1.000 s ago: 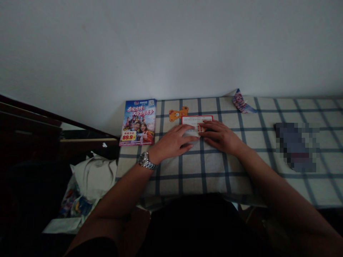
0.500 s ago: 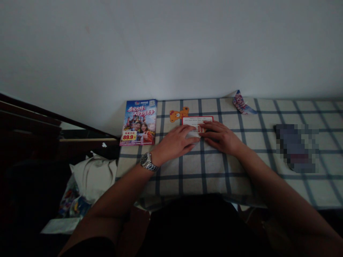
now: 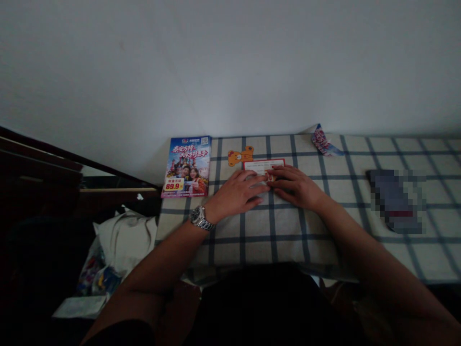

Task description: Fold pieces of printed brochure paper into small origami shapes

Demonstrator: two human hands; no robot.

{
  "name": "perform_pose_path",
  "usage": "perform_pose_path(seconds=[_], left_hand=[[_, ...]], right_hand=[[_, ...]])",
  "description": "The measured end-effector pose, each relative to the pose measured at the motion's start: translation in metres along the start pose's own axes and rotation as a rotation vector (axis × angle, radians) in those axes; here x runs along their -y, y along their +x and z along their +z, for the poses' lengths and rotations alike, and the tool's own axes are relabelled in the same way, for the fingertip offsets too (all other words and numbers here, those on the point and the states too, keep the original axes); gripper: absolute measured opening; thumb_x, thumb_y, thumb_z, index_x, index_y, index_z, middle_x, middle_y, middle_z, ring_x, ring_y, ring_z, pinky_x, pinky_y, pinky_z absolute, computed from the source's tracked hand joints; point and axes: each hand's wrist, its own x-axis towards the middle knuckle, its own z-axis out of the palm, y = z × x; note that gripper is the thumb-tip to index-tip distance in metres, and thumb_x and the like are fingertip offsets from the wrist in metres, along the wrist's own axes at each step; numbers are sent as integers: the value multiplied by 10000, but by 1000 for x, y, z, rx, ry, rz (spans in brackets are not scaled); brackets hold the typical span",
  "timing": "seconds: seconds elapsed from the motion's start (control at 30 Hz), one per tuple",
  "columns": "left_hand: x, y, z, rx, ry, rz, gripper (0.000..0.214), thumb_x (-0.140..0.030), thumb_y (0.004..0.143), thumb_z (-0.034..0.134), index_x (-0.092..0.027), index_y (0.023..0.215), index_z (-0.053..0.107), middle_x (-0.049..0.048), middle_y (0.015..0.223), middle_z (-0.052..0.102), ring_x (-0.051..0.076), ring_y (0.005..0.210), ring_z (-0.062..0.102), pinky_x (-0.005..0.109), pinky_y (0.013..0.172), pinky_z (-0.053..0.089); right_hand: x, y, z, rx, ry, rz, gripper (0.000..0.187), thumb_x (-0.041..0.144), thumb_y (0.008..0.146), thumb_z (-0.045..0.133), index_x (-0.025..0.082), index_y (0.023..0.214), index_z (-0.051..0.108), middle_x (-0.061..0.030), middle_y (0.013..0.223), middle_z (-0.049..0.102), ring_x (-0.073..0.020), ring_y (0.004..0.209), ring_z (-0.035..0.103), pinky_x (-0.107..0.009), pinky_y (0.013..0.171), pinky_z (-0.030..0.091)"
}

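A white card with a red border [image 3: 260,166] lies on the checked cloth [image 3: 288,226]. Both my hands rest flat on its near part. My left hand [image 3: 236,192], with a metal watch on the wrist, has its fingers stretched out over the card's near left. My right hand [image 3: 293,185] lies beside it with fingers extended onto the card's near right, covering most of its lower half. The fingertips of the two hands almost meet. An orange bear-shaped cutout [image 3: 240,155] lies just beyond the card's left end.
A colourful leaflet [image 3: 187,166] marked 89.9 lies at the cloth's left edge. A folded printed paper piece [image 3: 323,140] sits by the wall. A blurred dark object [image 3: 396,199] lies at the right. A white bag [image 3: 124,235] and wrappers are on the floor at left.
Both hands slid slightly farther over the card, so less of it shows. The view shifted down a little.
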Motion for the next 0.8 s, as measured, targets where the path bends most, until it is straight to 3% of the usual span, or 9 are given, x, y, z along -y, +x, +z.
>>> perform_pose_path(seconds=[0.33,0.8], left_hand=[[-4,0,3,-23,-23,4,418,-406,1057,636,-253,1446,627,104,1610,496,305,1501,434,518,1242,434],[-1,0,3,-13,-32,11,408,-444,1070,604,-268,1437,636,111,1585,497,314,1476,456,529,1231,446]], right_hand=[[-4,-2,2,19,20,10,329,238,999,686,294,1319,729,-95,1553,632,-344,1452,579,-650,1212,465],[-2,0,0,4,60,25,293,225,994,680,291,1270,753,-94,1521,658,-333,1424,608,-635,1220,459]])
